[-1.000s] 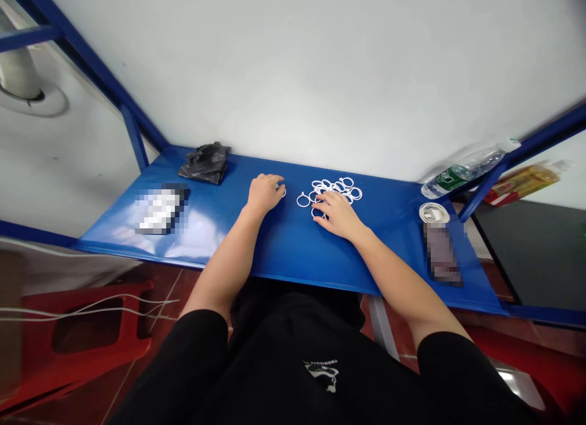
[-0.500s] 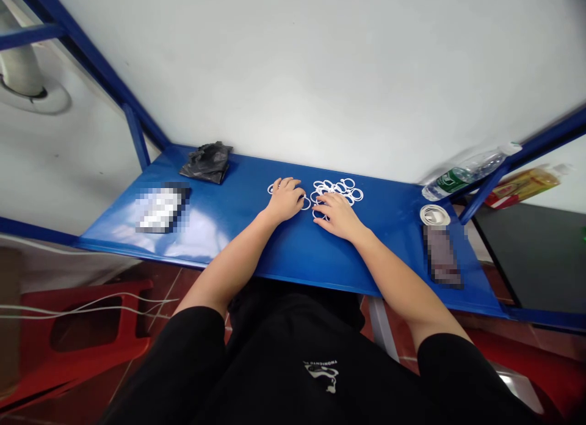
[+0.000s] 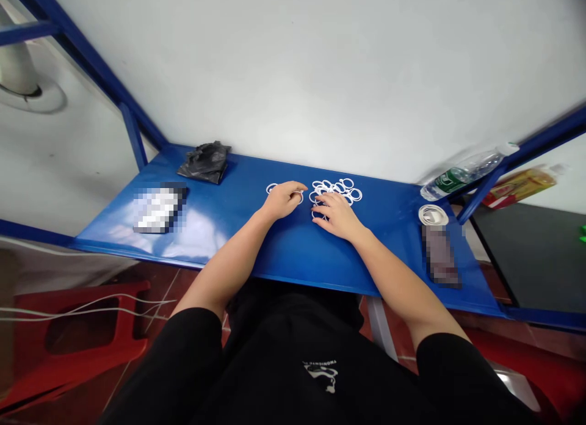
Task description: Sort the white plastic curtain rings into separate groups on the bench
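Note:
My left hand [image 3: 282, 199] is turned on edge over the blue table [image 3: 284, 254], its thumb and fingers closed on a white ring [image 3: 298, 194]; the fingertips are partly hidden. Another white ring [image 3: 271, 187] shows just beyond that hand's left side, partly covered by it. To the right lies a loose heap of white rings [image 3: 350, 194], thin and overlapping. Resting on the near-left part of this heap is my right hand [image 3: 336, 214], palm down with its fingers spread. Some rings are hidden under its fingers.
A crumpled black plastic bag [image 3: 206, 162] and a blurred dark-edged item [image 3: 160, 210] lie at left. A clear bottle [image 3: 462, 174], a coiled white cable [image 3: 433, 215] and a blurred flat item [image 3: 441, 256] are at right. A white wall [image 3: 311, 95] stands behind.
My left hand has rotated from palm down to on edge, and the ring at its thumb has shifted slightly left with it. The right hand has stayed on the heap.

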{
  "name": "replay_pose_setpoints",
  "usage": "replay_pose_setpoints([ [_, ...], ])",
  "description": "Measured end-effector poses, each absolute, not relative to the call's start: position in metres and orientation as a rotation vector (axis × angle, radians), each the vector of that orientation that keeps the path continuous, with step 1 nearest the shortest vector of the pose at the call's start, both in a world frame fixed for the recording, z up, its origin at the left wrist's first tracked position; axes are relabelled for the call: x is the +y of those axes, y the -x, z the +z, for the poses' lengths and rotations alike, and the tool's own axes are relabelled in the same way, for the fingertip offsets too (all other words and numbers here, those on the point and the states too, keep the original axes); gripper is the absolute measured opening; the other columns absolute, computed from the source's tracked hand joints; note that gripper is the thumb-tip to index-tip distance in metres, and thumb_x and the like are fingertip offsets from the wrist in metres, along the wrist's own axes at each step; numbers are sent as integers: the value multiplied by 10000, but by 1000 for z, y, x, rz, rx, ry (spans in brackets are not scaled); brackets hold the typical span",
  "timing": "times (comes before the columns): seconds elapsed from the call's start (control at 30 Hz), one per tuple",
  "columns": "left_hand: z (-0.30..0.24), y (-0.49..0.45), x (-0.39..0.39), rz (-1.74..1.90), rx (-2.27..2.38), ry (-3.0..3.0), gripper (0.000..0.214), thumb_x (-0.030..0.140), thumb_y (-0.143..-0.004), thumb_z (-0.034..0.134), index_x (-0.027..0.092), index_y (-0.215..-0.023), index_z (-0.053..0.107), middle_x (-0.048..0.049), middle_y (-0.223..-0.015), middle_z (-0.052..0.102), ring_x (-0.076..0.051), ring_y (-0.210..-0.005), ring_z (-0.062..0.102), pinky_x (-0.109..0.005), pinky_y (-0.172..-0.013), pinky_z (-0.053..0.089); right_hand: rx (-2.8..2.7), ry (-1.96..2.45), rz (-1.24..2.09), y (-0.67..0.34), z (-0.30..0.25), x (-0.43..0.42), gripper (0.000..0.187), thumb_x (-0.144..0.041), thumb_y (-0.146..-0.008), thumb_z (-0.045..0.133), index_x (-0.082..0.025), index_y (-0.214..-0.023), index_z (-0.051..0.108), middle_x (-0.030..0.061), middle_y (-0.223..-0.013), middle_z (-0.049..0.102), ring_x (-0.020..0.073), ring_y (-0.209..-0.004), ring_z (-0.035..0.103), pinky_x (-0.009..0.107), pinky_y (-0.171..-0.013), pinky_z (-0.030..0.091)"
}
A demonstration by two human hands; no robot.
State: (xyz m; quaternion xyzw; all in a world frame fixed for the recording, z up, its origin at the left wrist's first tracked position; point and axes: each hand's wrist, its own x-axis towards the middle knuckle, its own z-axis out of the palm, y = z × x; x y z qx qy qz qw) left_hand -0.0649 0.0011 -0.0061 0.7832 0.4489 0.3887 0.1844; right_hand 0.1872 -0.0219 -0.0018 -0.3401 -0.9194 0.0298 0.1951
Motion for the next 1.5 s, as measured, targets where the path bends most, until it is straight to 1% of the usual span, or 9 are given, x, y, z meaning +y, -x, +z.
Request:
replay_pose_setpoints([
  [0.13, -7, 64, 0, 1093, 1202, -2177, 297, 165, -887, 579, 179, -1107, 778, -45, -974, 810, -176, -834, 746, -293, -804, 589, -2576, 957, 116, -186, -2, -22, 255, -392, -974, 753, -265, -1184, 822, 135, -1412, 695, 363, -1351, 589, 626, -1153, 453],
  [0.23, -8, 63, -1, 1094, 1200, -2153, 245, 206, -908, 585, 179, -1057, 777, -32, -893, 798, -158, -759, 724, -273, -746, 568, -2589, 952, 115, -186, -1, -23, 265, -392, -972, 754, -249, -1185, 824, 147, -1406, 692, 365, -1349, 586, 623, -1155, 455],
  [0.43, -9, 63, 1, 1082, 1225, -2113, 253, 224, -918, 609, 192, -1101, 781, -41, -956, 818, -162, -807, 750, -270, -768, 582, -2588, 961, 149, -186, -2, -23, 267, -383, -978, 747, -279, -1212, 820, 139, -1425, 687, 371, -1366, 578, 649, -1159, 444],
  [0.7, -13, 63, 2, 1074, 1271, -2098, 229, 215, -881, 628, 175, -1048, 781, -21, -825, 791, -143, -684, 706, -252, -678, 545, -2589, 959, 136, -186, -1, -23, 268, -394, -981, 747, -254, -1199, 818, 143, -1429, 689, 360, -1363, 588, 628, -1166, 446],
  [0.87, -12, 61, 1, 1050, 1291, -2095, 258, 239, -918, 633, 180, -1109, 797, -34, -853, 809, -150, -719, 727, -258, -728, 573, -2595, 950, 137, -186, -2, -23, 278, -399, -977, 749, -264, -1212, 810, 138, -1426, 688, 359, -1371, 579, 632, -1162, 445],
  [1.0, -12, 61, 1, 1059, 1292, -2090, 258, 236, -924, 630, 175, -1103, 805, -40, -881, 819, -155, -728, 734, -262, -724, 577, -2590, 951, 133, -186, -3, -23, 276, -395, -976, 749, -263, -1210, 811, 140, -1429, 688, 364, -1364, 582, 639, -1156, 445],
  [1.17, -12, 60, 2, 1026, 1300, -2126, 291, 232, -944, 615, 181, -1146, 819, -48, -901, 827, -167, -751, 744, -273, -753, 579, -2602, 951, 132, -186, -3, -22, 290, -391, -961, 768, -262, -1217, 810, 139, -1427, 693, 370, -1369, 581, 637, -1158, 445],
  [1.37, -12, 60, 3, 1032, 1306, -2136, 278, 212, -922, 611, 174, -1102, 820, -45, -887, 819, -162, -723, 721, -274, -730, 552, -2610, 956, 128, -186, -2, -23, 306, -387, -964, 765, -242, -1230, 807, 145, -1425, 694, 373, -1376, 574, 631, -1174, 438],
  [1.5, -11, 61, 3, 1026, 1323, -2123, 239, 175, -845, 630, 170, -1000, 811, -20, -782, 778, -152, -659, 671, -270, -682, 524, -2611, 959, 134, -186, -3, -23, 299, -396, -973, 750, -253, -1230, 806, 140, -1437, 689, 375, -1377, 571, 636, -1169, 440],
])
